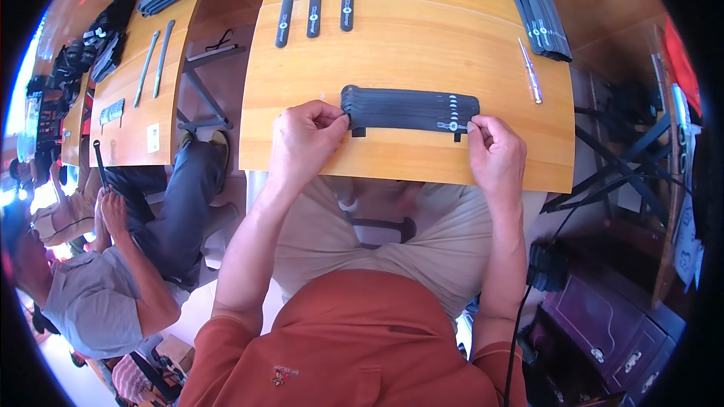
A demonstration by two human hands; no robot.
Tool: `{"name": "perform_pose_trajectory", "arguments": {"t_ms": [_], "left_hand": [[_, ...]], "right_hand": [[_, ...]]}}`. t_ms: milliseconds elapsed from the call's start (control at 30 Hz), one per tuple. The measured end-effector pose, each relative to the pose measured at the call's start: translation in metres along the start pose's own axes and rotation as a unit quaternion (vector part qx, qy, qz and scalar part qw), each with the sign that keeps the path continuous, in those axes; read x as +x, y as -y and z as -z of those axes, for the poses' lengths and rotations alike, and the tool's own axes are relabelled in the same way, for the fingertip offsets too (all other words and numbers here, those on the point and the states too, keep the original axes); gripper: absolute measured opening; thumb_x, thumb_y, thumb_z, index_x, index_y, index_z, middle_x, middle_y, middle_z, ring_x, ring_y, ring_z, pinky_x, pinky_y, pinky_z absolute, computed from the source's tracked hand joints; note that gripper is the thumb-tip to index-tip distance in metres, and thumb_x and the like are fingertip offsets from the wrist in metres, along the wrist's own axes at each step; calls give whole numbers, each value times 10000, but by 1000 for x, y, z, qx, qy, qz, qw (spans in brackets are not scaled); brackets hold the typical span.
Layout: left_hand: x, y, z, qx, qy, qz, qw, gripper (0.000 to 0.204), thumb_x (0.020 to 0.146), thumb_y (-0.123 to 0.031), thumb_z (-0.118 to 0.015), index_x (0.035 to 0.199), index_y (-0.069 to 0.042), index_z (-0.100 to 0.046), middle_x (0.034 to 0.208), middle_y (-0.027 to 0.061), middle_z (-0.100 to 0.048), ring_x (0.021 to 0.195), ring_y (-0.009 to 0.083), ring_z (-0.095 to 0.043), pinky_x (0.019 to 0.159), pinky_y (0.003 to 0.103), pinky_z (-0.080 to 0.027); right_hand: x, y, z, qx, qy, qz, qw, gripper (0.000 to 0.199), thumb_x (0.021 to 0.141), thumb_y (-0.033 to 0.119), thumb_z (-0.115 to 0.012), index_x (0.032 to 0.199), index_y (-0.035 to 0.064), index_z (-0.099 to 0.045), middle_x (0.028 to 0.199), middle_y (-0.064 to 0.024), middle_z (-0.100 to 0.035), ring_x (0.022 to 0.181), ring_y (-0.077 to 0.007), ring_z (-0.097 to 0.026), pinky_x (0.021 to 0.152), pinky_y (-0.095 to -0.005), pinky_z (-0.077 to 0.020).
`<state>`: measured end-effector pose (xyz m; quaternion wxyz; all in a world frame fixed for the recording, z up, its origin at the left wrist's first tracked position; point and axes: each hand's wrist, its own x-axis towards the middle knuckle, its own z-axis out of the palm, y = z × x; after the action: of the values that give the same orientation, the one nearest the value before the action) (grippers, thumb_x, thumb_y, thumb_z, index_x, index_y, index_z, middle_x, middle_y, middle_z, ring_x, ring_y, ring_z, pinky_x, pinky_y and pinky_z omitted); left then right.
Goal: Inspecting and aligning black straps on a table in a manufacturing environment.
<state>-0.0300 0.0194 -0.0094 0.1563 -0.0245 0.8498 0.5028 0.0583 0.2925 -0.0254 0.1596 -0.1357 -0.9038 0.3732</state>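
On the wooden worktop [407, 68], near its front edge, left hand [302, 139] and right hand [496, 152] have fingers clamped on opposite ends of a stack of black straps [411, 109].

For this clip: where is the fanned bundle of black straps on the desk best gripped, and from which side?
Probably at its two short ends, one hand from each side. The strap bundle lies flat and long across the desk, so end pinches likely keep the layers aligned. The left hand pinches the left end; the right hand pinches the right end near a small tab.
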Motion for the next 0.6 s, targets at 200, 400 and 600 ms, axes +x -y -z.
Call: {"name": "perform_pose_trajectory", "arguments": {"t_ms": [200,400,600], "left_hand": [[0,7,0,33,-16,-30,999,150,874,-109,-767,932,30,-770,759,102,-757,678,137,-718,654,295,-569],[0,6,0,60,-25,-57,996,133,866,-103,-766,909,23,-763,777,126,-760,689,186,-737,674,315,-576],[-3,1,1,110,-44,-104,988,136,858,-122,-765,907,5,-748,800,147,-758,734,261,-753,708,358,-588]], "right_hand": [[0,4,1,-17,0,11,1000,91,908,47,-694,954,-31,-704,837,-191,-709,713,-347,-689,684,-416,-541],[0,1,0,-17,2,11,1000,106,910,55,-694,963,-35,-711,867,-200,-717,726,-352,-692,697,-422,-544],[-1,-1,0,-18,-1,25,1000,109,909,54,-691,974,-31,-708,890,-205,-721,783,-375,-706,729,-434,-555]]}}
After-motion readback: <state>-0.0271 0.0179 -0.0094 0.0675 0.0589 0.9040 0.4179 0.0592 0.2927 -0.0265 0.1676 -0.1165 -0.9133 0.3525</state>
